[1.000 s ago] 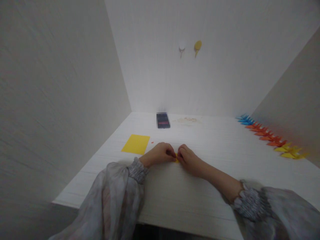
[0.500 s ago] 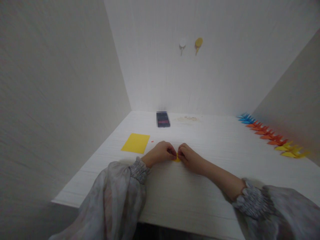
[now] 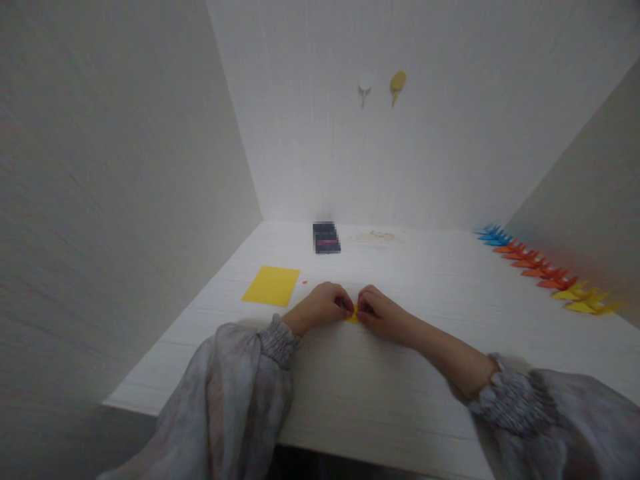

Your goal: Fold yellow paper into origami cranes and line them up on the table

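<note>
Between my fingertips, low over the white table, is a small piece of yellow paper (image 3: 353, 318), mostly covered by the fingers. My left hand (image 3: 327, 303) pinches its left side, thumb and fingers closed. From the other side my right hand (image 3: 379, 310) pinches it too, fingers curled and close to the left ones. How the paper is folded cannot be made out. A flat yellow paper square (image 3: 271, 286) lies on the table to the left of my left hand.
Folded paper birds in blue (image 3: 494, 236), orange (image 3: 537, 265) and yellow (image 3: 585, 298) stand in a row along the right wall. A dark, blurred-out object (image 3: 327, 238) lies near the back wall. Two hooks, one white (image 3: 365, 87), one yellow (image 3: 398, 83), are on that wall.
My right hand and forearm have shifted very slightly to the right. Both hands still pinch the yellow paper, and the left has hardly moved.
</note>
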### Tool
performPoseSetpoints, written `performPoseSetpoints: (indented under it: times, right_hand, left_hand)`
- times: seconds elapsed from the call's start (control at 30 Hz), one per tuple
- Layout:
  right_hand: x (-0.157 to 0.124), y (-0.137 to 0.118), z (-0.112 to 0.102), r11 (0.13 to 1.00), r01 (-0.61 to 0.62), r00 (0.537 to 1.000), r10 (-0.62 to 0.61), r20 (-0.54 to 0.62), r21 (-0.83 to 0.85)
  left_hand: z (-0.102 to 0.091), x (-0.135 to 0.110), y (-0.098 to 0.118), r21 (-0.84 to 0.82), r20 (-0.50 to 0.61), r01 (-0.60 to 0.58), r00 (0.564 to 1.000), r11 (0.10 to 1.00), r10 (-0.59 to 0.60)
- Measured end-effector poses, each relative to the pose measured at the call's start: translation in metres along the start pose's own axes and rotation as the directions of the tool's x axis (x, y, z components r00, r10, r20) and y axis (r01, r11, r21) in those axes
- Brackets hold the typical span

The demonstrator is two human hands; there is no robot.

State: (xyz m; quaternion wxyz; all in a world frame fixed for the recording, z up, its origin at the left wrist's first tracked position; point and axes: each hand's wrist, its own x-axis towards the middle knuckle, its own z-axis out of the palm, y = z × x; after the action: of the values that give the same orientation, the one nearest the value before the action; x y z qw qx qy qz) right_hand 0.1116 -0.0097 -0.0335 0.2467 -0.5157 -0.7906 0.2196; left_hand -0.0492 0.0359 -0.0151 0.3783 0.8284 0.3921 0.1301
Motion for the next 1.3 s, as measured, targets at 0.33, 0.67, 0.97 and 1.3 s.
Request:
performPoseSetpoints:
  times: [0.33,0.67,0.97,1.3]
  right_hand:
    - [-0.001,-0.007,0.003,0.994,-0.065,0.998,0.065,-0.009,-0.086]
    - [0.002,-0.01,0.004,0.984,-0.129,0.992,0.127,-0.023,-0.126]
    - [0.003,-0.01,0.004,0.982,-0.146,0.989,0.142,-0.039,-0.116]
    - [0.003,-0.004,0.003,0.981,-0.175,0.983,0.171,-0.063,-0.078]
  left_hand:
    - [0.002,0.002,-0.007,-0.079,0.025,-0.027,0.999,0.997,0.029]
    - [0.0,0.0,-0.001,-0.042,0.008,-0.022,1.0,0.999,0.022]
    - [-0.001,0.0,0.001,0.016,0.013,-0.032,0.999,0.999,0.032]
    - [-0.002,0.0,0.002,0.037,0.041,-0.022,0.999,0.999,0.021]
